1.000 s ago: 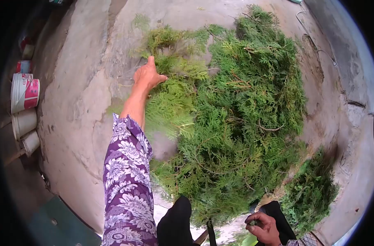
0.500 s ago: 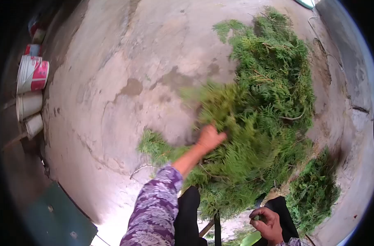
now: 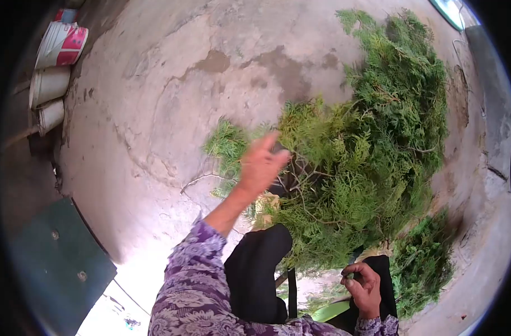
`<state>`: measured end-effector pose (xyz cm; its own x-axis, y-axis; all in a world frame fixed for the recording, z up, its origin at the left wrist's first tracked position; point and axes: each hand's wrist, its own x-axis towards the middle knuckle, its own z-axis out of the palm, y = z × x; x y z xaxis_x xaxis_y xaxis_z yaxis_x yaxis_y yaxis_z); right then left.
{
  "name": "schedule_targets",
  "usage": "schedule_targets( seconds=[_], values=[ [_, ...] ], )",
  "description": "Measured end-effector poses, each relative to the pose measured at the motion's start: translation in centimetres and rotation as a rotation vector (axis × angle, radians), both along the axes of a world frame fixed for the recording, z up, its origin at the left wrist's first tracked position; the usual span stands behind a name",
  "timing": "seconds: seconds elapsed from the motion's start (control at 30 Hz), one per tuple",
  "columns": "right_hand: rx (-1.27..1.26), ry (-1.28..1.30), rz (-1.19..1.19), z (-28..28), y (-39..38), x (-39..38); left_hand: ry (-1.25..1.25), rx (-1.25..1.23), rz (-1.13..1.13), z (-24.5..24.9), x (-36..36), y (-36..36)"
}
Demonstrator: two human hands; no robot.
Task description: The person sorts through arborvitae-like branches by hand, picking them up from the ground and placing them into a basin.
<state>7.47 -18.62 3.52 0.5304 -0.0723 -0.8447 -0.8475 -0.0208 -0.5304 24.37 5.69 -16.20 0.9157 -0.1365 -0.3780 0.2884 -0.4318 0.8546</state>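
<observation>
My left hand (image 3: 261, 163), on a purple flowered sleeve, hovers with fingers spread over the near left edge of a big pile of green cypress branches (image 3: 367, 151) on the concrete floor. It holds nothing. My right hand (image 3: 363, 287) rests low by my right knee, fingers curled around a small green sprig. A bare woody stem lies just right of my left hand.
Stacked white and red buckets (image 3: 54, 61) stand at the far left. A dark green board (image 3: 54, 263) lies at the lower left. A smaller heap of cuttings (image 3: 423, 263) sits at the lower right. Bare stained concrete (image 3: 171, 95) spreads to the left of the pile.
My left hand dragged a bunch of branches from the far side of the pile toward me, then let go and lifted with fingers spread. My right hand stayed put.
</observation>
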Motion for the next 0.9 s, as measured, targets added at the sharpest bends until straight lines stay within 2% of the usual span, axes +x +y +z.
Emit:
schedule_targets(
  seconds=[0.07, 0.13, 0.17, 0.23, 0.3, 0.4, 0.47, 0.53, 0.6, 0.67, 0.73, 0.77, 0.83, 0.9],
  values=[
    [0.024, 0.005, -0.049, 0.5, -0.1, 0.8, -0.132, 0.492, -0.086, -1.4, -1.0, 4.1],
    [0.06, 0.023, -0.086, 0.9, -0.3, 1.0, -0.058, 0.745, -0.243, -1.4, -1.6, 7.2],
    [0.075, -0.018, -0.112, 0.8, -0.5, 1.0, -0.052, 0.748, -0.245, -1.5, -1.5, 8.1],
    [0.095, -0.076, -0.139, 0.6, -0.8, 0.8, 0.279, 0.878, -0.502, -1.4, -1.4, 9.2],
    [0.089, -0.044, -0.124, 0.8, -0.9, 0.7, 0.241, 0.872, -0.549, -1.3, -2.0, 9.8],
    [0.086, -0.043, -0.108, 0.7, -1.5, 0.1, 0.019, 0.843, -0.607, -2.6, -3.3, 10.6],
    [0.029, -0.013, -0.004, 0.6, -2.4, -0.8, -0.086, 0.756, -0.516, -3.6, -4.6, 10.5],
    [0.003, -0.065, 0.063, 0.9, -2.5, -0.4, -0.085, 0.754, -0.538, -3.9, -5.7, 10.4],
    [0.05, 0.031, 0.035, 1.8, -2.8, 0.3, -0.143, 0.731, -0.554, -3.6, -6.1, 10.5],
    [0.075, 0.006, -0.056, 1.6, -3.3, -0.7, -0.113, 0.711, -0.52, -6.1, -7.1, 12.8],
    [0.151, 0.013, -0.127, 1.9, -3.5, -1.4, -0.072, 0.655, -0.35, -5.8, -7.1, 13.1],
    [0.162, 0.035, -0.154, 2.3, -3.7, -1.7, -0.094, 0.645, -0.372, -5.5, -7.1, 13.1],
    [0.233, -0.031, -0.25, 3.2, -3.9, -2.5, -0.052, 0.693, -0.107, -4.0, -6.9, 12.8],
    [0.382, -0.142, -0.365, 4.0, -4.1, -3.8, 0.021, 0.544, 0.036, -1.2, -6.9, 12.1]
  ],
)
